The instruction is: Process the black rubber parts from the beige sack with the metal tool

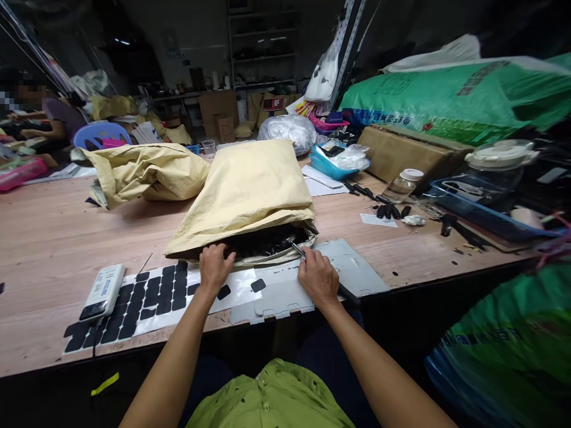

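- Nearest, a grey card [285, 291] and black pads [179, 294] crowd the desk [134, 232].
- Our right grip [319, 276] is wrapped round a tool [298, 249]; our left grip [216, 267] touches the bag [254, 184], pinching or not, we cannot tell.
- Ahead, the bag lies unclosed, black parts [272, 241] inside; handling them seems unfinished.
- Behind left, a second bag [156, 169] takes up room; farther right, a box [397, 157].

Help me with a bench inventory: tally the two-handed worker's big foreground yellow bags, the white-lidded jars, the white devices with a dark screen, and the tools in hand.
Yellow bags: 2
White-lidded jars: 2
White device: 1
Tool in hand: 1
Total: 6
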`<act>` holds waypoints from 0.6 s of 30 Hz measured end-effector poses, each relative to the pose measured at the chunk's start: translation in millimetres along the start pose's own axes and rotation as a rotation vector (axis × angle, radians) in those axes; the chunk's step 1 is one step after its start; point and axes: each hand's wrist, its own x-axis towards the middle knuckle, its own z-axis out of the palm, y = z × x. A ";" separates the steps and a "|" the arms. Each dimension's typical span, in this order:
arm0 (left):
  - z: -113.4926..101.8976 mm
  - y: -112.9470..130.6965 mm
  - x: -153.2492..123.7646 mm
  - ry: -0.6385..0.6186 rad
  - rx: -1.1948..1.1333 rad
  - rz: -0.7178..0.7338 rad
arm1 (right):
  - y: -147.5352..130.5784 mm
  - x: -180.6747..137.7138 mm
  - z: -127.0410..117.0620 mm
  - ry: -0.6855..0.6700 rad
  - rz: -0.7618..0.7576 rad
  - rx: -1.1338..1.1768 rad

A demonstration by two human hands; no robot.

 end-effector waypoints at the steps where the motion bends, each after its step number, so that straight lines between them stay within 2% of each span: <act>1: 2.6 3.5 -10.7 0.041 -0.044 0.079 | 0.0 -0.1 0.2 0.002 -0.001 -0.001; 3: 11.9 13.3 -31.4 0.029 -0.160 0.226 | 0.1 -0.2 0.3 0.006 -0.001 -0.003; 6: 30.6 29.5 -51.9 -0.092 -0.313 0.353 | 0.4 -0.5 0.2 0.006 -0.003 -0.001; 11: 49.2 39.2 -55.3 -0.135 -0.394 0.321 | 0.3 -0.5 -0.6 -0.009 -0.001 0.004; 18: 48.1 38.2 -55.1 -0.128 -0.414 0.320 | -1.0 -1.5 -3.8 -0.016 0.007 0.030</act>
